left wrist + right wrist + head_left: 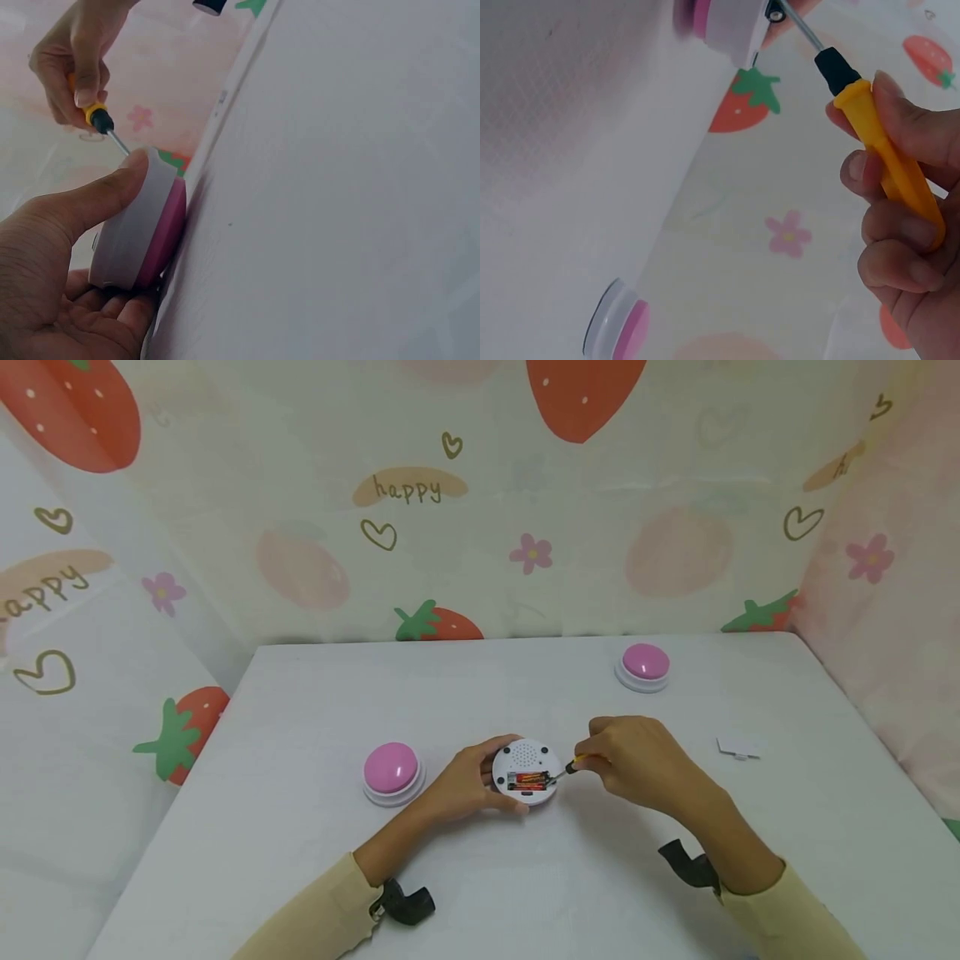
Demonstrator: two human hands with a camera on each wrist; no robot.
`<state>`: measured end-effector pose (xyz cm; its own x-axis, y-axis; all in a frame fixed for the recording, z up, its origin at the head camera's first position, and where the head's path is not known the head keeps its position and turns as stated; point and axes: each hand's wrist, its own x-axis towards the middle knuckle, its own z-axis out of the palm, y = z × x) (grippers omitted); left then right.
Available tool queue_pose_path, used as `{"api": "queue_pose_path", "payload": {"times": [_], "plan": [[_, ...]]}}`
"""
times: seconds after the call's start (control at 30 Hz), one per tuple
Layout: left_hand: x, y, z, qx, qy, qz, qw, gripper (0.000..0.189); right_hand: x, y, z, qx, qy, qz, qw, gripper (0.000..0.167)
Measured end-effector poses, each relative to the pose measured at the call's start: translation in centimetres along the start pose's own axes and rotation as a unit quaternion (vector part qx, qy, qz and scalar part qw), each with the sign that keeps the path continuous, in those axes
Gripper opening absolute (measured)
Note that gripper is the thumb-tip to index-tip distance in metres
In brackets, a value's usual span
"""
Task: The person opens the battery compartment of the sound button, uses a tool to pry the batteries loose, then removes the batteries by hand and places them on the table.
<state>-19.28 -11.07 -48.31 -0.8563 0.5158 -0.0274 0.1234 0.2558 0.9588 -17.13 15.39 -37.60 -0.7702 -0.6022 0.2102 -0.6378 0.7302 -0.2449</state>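
Observation:
My left hand [467,783] grips a round white push-button device [534,752] by its rim, its underside turned up and its pink dome facing the table. Two red batteries [528,781] lie in the opened compartment on that underside. In my right hand [637,762] is a screwdriver with a yellow and black handle [889,154], fingers wrapped around it. The metal shaft [557,777] slants down to the right end of the batteries. From the left wrist view, the thumb presses the white rim [154,195] while the fingers lie under the pink side.
Left of my hands stands a pink-and-white button [391,768], dome up. Another pink button [645,662] is near the back edge on the right. A small white battery cover [738,748] lies right of my right hand. Strawberry-printed cloth [525,527] hangs behind the white table [337,693].

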Motion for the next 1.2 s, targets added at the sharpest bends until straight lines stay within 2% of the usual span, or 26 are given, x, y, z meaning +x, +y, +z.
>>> {"api": "queue_pose_path", "payload": {"times": [0.2, 0.37, 0.53, 1.2], "plan": [[0.0, -0.1, 0.1, 0.014, 0.002, -0.006, 0.9999, 0.094, -0.1, -0.3, -0.2, -0.004, -0.011, 0.000, 0.9999, 0.012], [0.1, 0.1, 0.1, 0.024, 0.004, -0.002, 0.9997, 0.094, -0.3, -1.0, -0.4, -0.042, -0.007, -0.015, 0.9990, 0.012], [0.1, 0.2, 0.2, 0.034, 0.006, -0.003, 0.9994, 0.094, -0.5, -1.6, -0.4, -0.066, -0.009, -0.009, 0.9977, 0.010], [0.1, 0.1, 0.5, 0.019, 0.010, 0.006, 0.9998, 0.092, -0.1, -3.3, -0.4, -0.157, -0.024, -0.017, 0.9872, 0.007]]}}
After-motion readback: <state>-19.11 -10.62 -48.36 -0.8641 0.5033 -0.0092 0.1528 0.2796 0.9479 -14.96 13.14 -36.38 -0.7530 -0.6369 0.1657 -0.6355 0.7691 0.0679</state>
